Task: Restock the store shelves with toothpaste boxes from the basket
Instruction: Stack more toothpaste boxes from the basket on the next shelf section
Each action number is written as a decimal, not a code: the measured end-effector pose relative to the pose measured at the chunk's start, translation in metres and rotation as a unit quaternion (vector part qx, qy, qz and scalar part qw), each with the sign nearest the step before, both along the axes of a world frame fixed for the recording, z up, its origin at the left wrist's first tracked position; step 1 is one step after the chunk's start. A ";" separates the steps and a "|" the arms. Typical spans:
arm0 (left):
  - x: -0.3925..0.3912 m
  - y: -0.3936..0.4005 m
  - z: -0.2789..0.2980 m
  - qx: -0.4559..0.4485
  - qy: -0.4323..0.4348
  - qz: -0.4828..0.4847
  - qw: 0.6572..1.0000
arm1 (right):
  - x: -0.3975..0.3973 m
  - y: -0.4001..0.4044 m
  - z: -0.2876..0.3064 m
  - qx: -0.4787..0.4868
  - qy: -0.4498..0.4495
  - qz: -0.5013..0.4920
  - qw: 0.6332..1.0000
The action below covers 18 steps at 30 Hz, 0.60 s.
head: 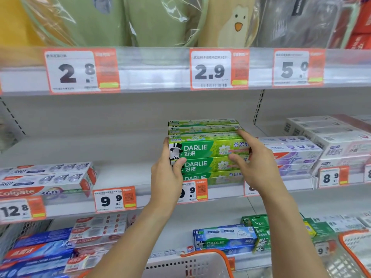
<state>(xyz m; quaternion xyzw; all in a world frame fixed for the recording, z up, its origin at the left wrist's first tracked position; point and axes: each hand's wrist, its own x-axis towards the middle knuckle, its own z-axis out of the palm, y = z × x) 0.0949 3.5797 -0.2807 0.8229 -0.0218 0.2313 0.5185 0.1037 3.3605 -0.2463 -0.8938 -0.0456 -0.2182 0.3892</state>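
On the left of the middle shelf (124,173), Colgate 360 boxes (48,177) are sitting in a low stack above a 12.8 price tag (20,210). Next to them a bare gap is running across to the stack of green Darlie toothpaste boxes (206,153), which is standing at the shelf's front edge.

The person's left hand (170,169) is gripping the left end of the stack, thumb curled over the front face. The right hand (255,157) is pressing against the stack's right side, fingers spread and mostly straight, index finger reaching to the upper boxes. Purple-and-white toothpaste boxes (293,155) are lying just beside the stack on the right.

The step in hand appears to be squaring the stack on the shelf. The next move likely calls for releasing it and reaching down to the orange-rimmed basket (192,265) at the bottom of the view.
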 end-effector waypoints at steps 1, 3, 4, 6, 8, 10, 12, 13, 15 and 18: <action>0.000 -0.001 0.000 -0.003 -0.001 0.003 1.000 | 0.000 0.000 0.000 0.003 0.001 -0.001 1.000; 0.000 -0.002 -0.001 -0.015 0.004 0.001 1.000 | -0.001 0.000 -0.001 0.002 -0.008 -0.002 1.000; 0.000 -0.002 -0.001 -0.014 0.010 -0.001 1.000 | 0.000 0.000 -0.001 -0.003 -0.015 -0.001 1.000; 0.000 0.001 0.001 0.002 0.023 -0.010 1.000 | -0.001 0.000 -0.002 -0.011 -0.019 0.003 1.000; -0.004 0.004 0.008 0.027 0.035 -0.023 0.999 | -0.002 0.000 -0.001 -0.008 -0.016 0.002 1.000; -0.013 0.008 0.014 0.049 0.038 -0.021 0.998 | -0.006 0.004 0.000 0.012 -0.044 -0.010 0.999; -0.026 0.014 0.015 0.036 0.011 0.006 0.999 | -0.016 0.011 0.002 0.028 -0.146 -0.035 0.988; -0.035 0.018 0.014 0.017 -0.017 0.022 0.999 | -0.022 0.017 0.004 0.036 -0.204 -0.046 0.977; -0.059 0.025 0.004 -0.023 -0.072 0.045 0.996 | -0.039 0.031 0.004 0.054 -0.258 -0.028 0.964; -0.101 0.038 -0.035 -0.019 -0.051 0.027 0.998 | -0.064 0.057 -0.023 0.083 -0.157 0.073 0.981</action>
